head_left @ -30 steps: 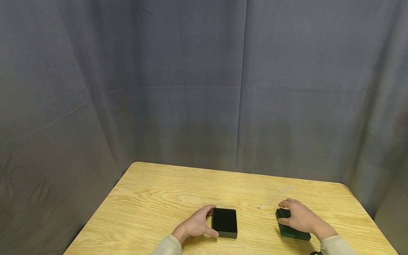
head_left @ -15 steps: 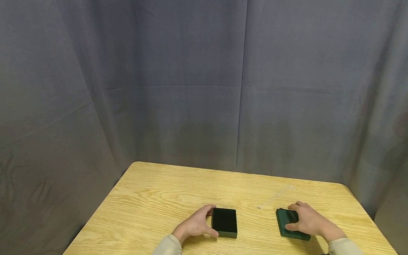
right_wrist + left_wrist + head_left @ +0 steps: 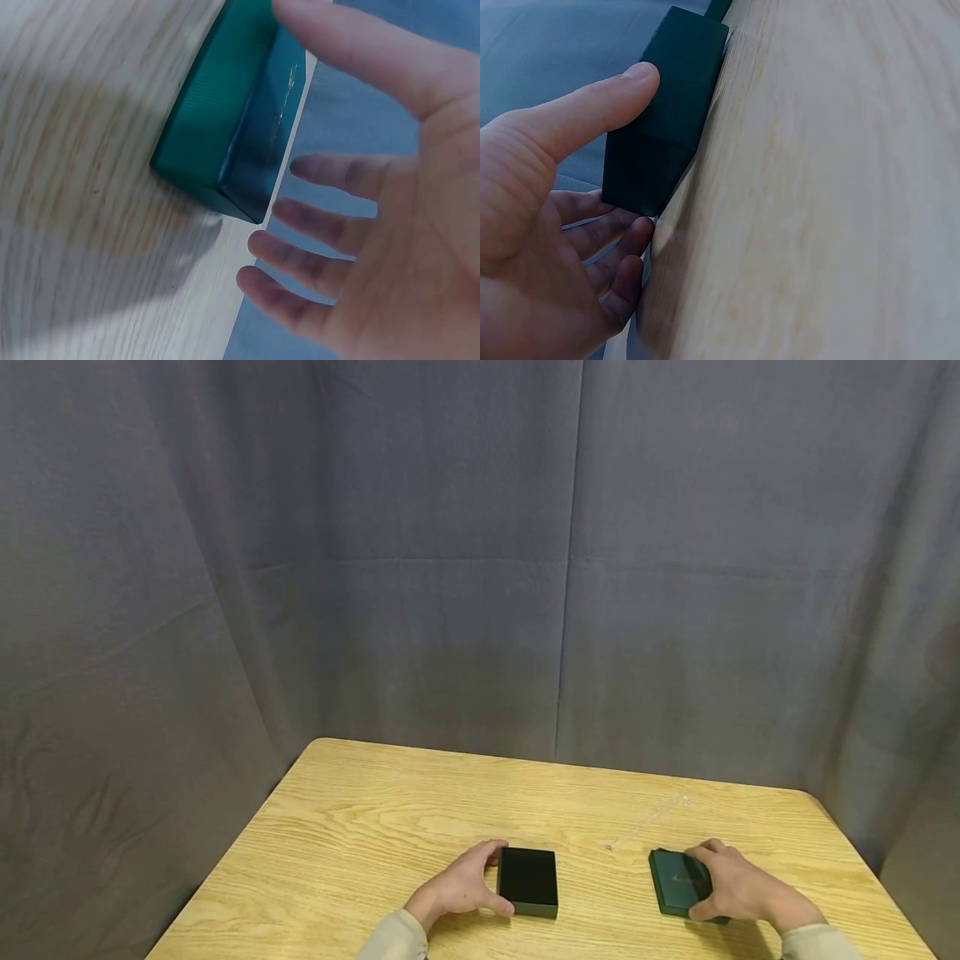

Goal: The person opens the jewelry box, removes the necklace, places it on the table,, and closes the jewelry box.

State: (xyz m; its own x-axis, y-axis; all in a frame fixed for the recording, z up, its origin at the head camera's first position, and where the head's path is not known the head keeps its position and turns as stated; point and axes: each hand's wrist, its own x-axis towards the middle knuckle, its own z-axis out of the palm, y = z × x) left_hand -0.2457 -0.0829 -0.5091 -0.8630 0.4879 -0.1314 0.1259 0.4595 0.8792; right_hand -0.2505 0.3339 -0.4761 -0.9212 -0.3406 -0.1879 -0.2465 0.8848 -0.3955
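A small green box (image 3: 527,910) with a dark inside lies in front of me in the head view. My left hand (image 3: 467,883) holds it from the left, thumb at the near corner and fingers at the far one. In the left wrist view the thumb presses against the box's green side (image 3: 679,82). To the right lies a flat green box lid (image 3: 675,881) with a faint mark on top. My right hand (image 3: 738,885) is spread at its right edge; the right wrist view shows the fingers apart from the lid (image 3: 214,97). Thumb contact cannot be told.
A thin, pale chain (image 3: 648,822) lies stretched out on the wooden table (image 3: 390,802), beyond and between the two green pieces. Grey curtains (image 3: 450,568) hang behind the table and at both sides.
My right hand has slid right across the lid and loosened, so more of the lid's top and its mark show. The left hand and the box stay put.
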